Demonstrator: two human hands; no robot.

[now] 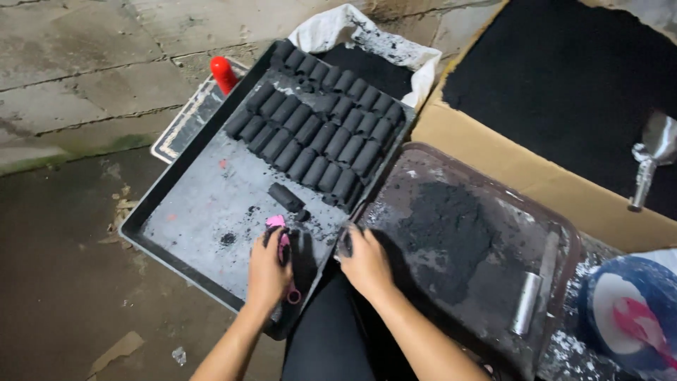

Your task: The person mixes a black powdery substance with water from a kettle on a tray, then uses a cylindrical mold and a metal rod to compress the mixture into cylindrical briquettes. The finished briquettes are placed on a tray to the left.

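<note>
My left hand rests on the near part of a black metal tray and grips a pink-handled tool that looks like small scissors. My right hand lies at the near left corner of a brown tray, fingers curled and blackened; whether it holds anything I cannot tell. Several rows of black cylindrical briquettes fill the far part of the black tray. One loose briquette lies alone just beyond my left hand. Black powder is heaped on the brown tray.
A metal tube lies on the brown tray's right side. A cardboard box of black powder holds a metal scoop. A white sack of powder sits behind the trays. A red-capped object stands at the far left, and a blue round object at the right.
</note>
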